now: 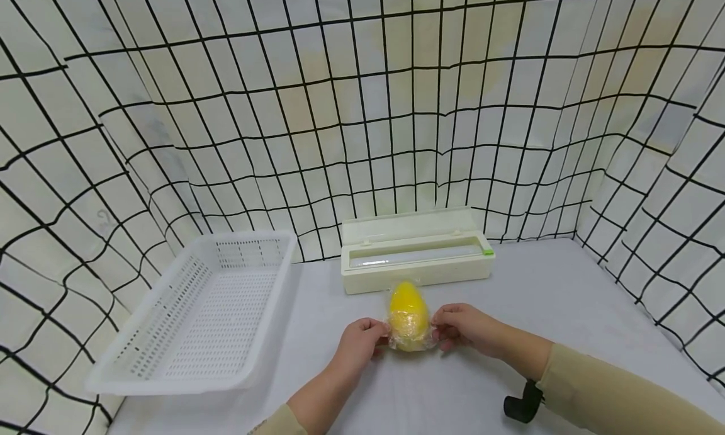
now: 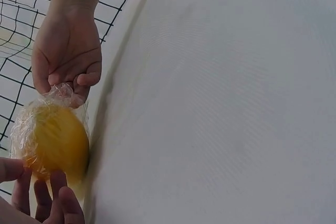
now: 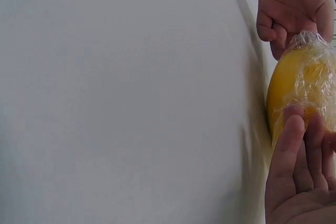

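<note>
A yellow, egg-shaped fruit [image 1: 409,309] wrapped in crinkled clear cling film [image 3: 315,77] is between both hands on the white cloth. At its left side, my left hand [image 1: 358,347] pinches the gathered film between thumb and fingers. My right hand [image 1: 467,327] pinches the film on the opposite side, its other fingers curled in. In the left wrist view the wrapped fruit [image 2: 60,140] shows the film bunched at both ends. Just behind it stands a cream cling film dispenser box [image 1: 416,272], lid raised, with a roll [image 1: 413,257] inside.
To the left, a white perforated plastic basket [image 1: 263,322] stands on the white cloth-covered table [image 1: 566,284]. Black grid netting [image 1: 396,114] over pale sheeting encloses the back and sides. A black device [image 1: 523,402] is strapped at the right wrist.
</note>
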Motion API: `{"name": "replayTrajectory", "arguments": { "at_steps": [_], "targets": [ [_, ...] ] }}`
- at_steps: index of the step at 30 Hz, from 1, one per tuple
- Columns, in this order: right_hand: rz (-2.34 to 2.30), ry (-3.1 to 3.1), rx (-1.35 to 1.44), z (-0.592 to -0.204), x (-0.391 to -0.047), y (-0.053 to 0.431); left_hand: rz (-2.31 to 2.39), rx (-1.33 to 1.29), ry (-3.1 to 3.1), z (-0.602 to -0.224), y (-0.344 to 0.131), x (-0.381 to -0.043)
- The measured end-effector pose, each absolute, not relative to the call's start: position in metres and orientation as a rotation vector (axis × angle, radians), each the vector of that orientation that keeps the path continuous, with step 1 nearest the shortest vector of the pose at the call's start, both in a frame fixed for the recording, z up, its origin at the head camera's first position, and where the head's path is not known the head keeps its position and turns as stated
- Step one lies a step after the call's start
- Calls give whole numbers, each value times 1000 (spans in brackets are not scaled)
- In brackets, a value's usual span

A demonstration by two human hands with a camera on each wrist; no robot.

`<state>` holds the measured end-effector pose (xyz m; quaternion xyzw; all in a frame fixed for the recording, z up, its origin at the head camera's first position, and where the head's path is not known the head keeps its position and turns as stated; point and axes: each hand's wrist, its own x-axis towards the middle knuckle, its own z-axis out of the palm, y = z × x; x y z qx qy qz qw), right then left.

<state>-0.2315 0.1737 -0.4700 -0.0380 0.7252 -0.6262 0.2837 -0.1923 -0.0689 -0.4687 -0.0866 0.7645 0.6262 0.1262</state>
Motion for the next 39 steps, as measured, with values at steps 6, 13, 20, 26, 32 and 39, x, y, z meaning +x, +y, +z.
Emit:
{"name": "replayTrajectory", "arguments": {
  "at_steps": [6,13,20,26,32,39],
  "targets": [
    [-1683,1928,-66,-471,-229,173,1974,-219,2050,-471,-75,-190],
    [-1689,1921,-107,-468,-227,174,1938,-205,2058,-464,-74,-190],
    [-1620,2008,-157,-467,-228,170,1882,-262,2090,-469,-68,-197],
    [-1508,2146,-120,-463,-227,167,1850,-273,2124,-471,-72,-201],
    [-1461,2170,-85,-461,-225,165,1835,-229,2222,-473,-75,-205],
    [-1479,2180,-77,-461,-225,165,1860,-217,2192,-475,-78,-206]
  ]
}}
